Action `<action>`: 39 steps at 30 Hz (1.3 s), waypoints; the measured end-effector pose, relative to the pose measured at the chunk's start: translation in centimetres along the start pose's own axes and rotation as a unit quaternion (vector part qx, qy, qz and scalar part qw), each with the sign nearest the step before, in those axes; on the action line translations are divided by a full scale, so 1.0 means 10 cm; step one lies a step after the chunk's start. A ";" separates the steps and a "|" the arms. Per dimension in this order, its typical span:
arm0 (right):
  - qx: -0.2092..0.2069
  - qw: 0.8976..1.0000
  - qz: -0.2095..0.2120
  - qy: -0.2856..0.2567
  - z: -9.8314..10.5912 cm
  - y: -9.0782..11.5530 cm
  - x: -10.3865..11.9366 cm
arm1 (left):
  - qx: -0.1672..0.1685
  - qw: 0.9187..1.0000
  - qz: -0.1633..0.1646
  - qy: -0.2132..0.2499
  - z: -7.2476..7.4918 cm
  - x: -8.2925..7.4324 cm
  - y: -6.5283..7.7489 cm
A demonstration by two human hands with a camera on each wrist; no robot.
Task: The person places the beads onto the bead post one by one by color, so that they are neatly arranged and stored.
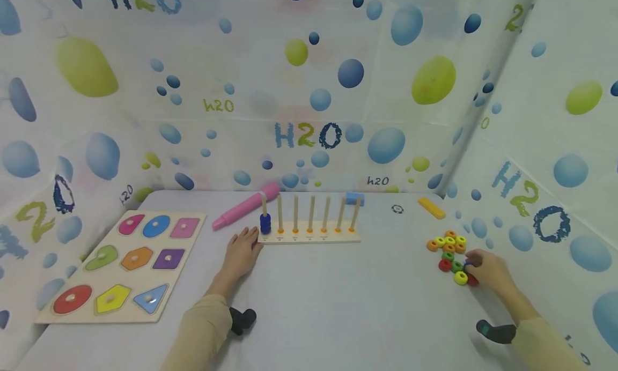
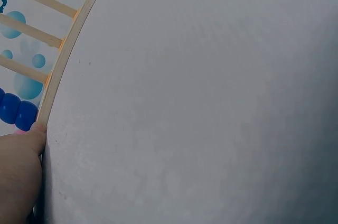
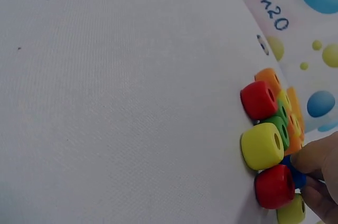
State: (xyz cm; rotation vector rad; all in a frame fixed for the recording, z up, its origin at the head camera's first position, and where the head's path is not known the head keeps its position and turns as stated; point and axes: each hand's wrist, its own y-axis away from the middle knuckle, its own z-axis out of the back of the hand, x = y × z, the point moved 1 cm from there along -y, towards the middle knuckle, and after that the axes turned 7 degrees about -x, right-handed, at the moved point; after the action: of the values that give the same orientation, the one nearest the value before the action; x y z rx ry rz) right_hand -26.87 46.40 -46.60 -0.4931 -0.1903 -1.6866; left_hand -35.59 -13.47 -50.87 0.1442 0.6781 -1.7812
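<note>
A wooden peg stand (image 1: 309, 239) with a row of upright pegs stands before the back wall. Dark blue beads (image 1: 265, 224) are stacked on its leftmost peg. My left hand (image 1: 241, 253) holds the left end of its base, the thumb (image 2: 38, 135) against the front edge. Far to the right, my right hand (image 1: 490, 272) pinches a blue bead (image 3: 297, 174) between thumb and fingers, in among loose beads. A red bead (image 3: 274, 187) and a yellow bead (image 3: 262, 146) lie right beside those fingers. Green beads (image 1: 456, 266) and orange beads (image 1: 432, 245) lie farther back.
A shape puzzle board (image 1: 181, 274) with knobbed pieces lies at the left. Behind the stand are a pink marker-shaped object (image 1: 246, 206) and a light blue block (image 1: 354, 199). A yellow-orange bar (image 1: 432, 208) lies at the back right. Patterned cloth walls enclose the table.
</note>
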 end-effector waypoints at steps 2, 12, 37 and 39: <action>-0.013 1.000 -0.001 -0.003 0.02 0.02 -0.02 | 0.002 1.000 0.001 0.000 0.00 -0.01 0.00; -0.075 0.996 0.034 -0.028 0.10 -0.03 0.18 | 0.009 1.000 0.010 -0.003 -0.01 0.01 -0.01; -0.128 0.947 0.227 -0.186 -0.20 -0.71 1.97 | 0.006 1.000 0.005 -0.005 -0.02 0.04 0.00; -0.130 0.942 0.243 -0.192 -0.23 -0.75 2.15 | 0.005 1.000 0.005 -0.004 -0.03 0.04 0.00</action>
State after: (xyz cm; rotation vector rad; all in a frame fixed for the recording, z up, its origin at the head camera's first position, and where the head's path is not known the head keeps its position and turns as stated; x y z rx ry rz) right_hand -36.89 27.52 -38.43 -0.9837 -0.1138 -1.1230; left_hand -35.83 -13.65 -51.30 0.1465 0.6624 -1.7754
